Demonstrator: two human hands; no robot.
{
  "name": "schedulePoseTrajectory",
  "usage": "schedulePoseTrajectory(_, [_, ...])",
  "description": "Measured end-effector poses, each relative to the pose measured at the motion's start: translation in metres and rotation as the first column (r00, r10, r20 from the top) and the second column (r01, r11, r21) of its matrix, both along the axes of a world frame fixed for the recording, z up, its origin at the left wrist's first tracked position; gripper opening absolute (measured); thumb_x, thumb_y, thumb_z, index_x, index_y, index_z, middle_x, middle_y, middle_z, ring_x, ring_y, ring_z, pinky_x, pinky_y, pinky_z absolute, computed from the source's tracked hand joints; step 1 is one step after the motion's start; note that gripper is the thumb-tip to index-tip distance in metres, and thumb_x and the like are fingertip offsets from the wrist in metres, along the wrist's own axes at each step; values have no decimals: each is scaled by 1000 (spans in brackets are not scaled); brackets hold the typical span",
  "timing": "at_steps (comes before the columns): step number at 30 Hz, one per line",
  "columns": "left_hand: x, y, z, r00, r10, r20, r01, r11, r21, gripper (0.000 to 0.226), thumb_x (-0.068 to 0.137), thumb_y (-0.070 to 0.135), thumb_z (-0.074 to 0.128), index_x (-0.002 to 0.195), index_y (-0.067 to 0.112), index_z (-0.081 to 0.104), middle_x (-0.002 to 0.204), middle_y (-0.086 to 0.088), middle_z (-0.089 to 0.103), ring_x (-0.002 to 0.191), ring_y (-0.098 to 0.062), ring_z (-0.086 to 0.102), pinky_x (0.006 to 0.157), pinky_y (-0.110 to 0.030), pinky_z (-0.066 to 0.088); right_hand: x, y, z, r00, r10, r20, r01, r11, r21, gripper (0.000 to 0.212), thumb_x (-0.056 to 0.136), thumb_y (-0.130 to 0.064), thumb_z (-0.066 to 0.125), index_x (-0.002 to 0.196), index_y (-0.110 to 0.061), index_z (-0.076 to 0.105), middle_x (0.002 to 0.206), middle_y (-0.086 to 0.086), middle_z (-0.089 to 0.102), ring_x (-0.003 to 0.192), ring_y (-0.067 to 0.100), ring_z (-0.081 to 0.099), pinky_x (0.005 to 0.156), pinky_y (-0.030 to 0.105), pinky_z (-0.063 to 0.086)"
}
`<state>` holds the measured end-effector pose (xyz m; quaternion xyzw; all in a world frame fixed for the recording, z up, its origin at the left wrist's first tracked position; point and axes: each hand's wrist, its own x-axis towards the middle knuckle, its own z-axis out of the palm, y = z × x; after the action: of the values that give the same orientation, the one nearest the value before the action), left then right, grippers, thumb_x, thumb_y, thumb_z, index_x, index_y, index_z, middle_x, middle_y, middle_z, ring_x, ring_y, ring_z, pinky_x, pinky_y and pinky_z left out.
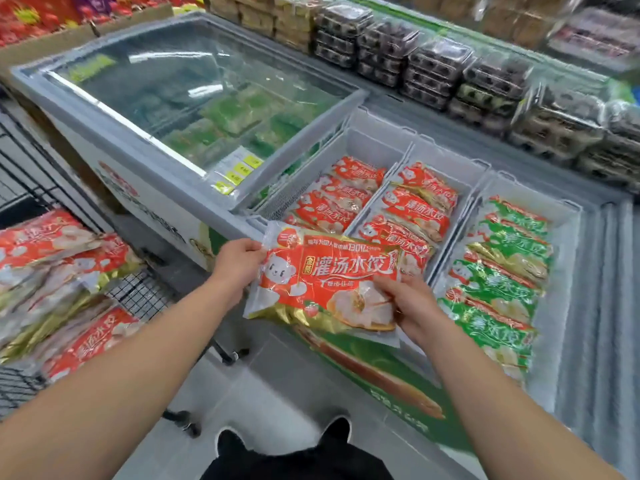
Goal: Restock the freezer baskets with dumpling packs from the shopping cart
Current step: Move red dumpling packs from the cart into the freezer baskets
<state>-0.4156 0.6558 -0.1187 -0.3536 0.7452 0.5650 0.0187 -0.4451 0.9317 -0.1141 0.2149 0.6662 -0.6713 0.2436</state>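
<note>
A red and gold dumpling pack [329, 271] is held flat above the freezer's front rim. My left hand [239, 259] grips its left edge. My right hand [405, 303] grips its lower right corner. Behind the pack, the open freezer holds three white baskets: the left basket [367, 140] and the middle basket [446, 164] contain red packs, and the right basket [540, 192] contains green packs. At the left, the black wire shopping cart [138, 289] carries several more red packs [59, 271].
The freezer's sliding glass lid [194, 95] covers its left half, with yellow price tags [239, 171] at its edge. Stacked clear egg cartons [440, 67] line the shelf behind the freezer. Grey floor tiles and my black shoes [277, 441] show below.
</note>
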Motion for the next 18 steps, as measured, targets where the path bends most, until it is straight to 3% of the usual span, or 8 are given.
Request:
schedulePoseTrajectory(3, [-35, 43, -4, 999, -45, 0, 45, 999, 18, 16, 90, 10, 66, 77, 18, 70, 91, -8, 75, 89, -26, 70, 82, -40, 58, -19, 46, -2, 999, -51, -4, 51, 999, -8, 13, 88, -8, 71, 101, -7, 69, 95, 9, 77, 90, 28, 73, 84, 43, 58])
schedulePoseTrajectory(8, [-87, 89, -13, 993, -121, 13, 121, 993, -11, 16, 89, 12, 65, 74, 16, 70, 84, -6, 74, 84, -28, 71, 74, -42, 60, -43, 92, -16, 993, -116, -7, 116, 993, 12, 6, 90, -11, 70, 96, -11, 70, 82, 2, 77, 67, 15, 72, 58, 27, 52])
schedulePoseTrajectory(10, [-106, 103, -16, 988, -156, 13, 157, 987, -21, 21, 90, 8, 63, 72, 16, 68, 77, -3, 70, 74, -22, 67, 60, -30, 53, -55, 103, -22, 990, -138, -12, 138, 990, 30, 4, 90, -13, 69, 94, -11, 69, 80, 0, 75, 63, 12, 70, 53, 24, 50])
schedulePoseTrajectory(12, [-126, 113, -23, 980, -198, 10, 198, 979, -47, 20, 90, 5, 61, 72, 11, 68, 74, -4, 65, 72, -22, 60, 58, -26, 44, -68, 111, -31, 986, -168, -10, 168, 984, 62, 7, 90, -13, 70, 95, -9, 68, 86, 4, 75, 70, 17, 71, 58, 27, 52])
schedulePoseTrajectory(15, [-159, 123, -39, 970, -241, 40, 243, 969, -56, 15, 89, 4, 60, 78, 0, 68, 74, -9, 64, 70, -22, 56, 60, -29, 42, -91, 116, -47, 979, -205, 19, 202, 973, 111, 4, 88, -12, 71, 92, -11, 69, 92, 7, 77, 83, 25, 73, 74, 39, 58])
schedulePoseTrajectory(18, [-196, 128, -62, 944, -314, 98, 321, 946, -54, 22, 89, 3, 57, 68, 6, 62, 59, -3, 50, 56, -18, 43, 51, -27, 31, -118, 118, -69, 970, -238, 51, 227, 959, 168, 9, 85, -15, 73, 92, -9, 71, 91, 7, 77, 86, 28, 74, 84, 49, 59])
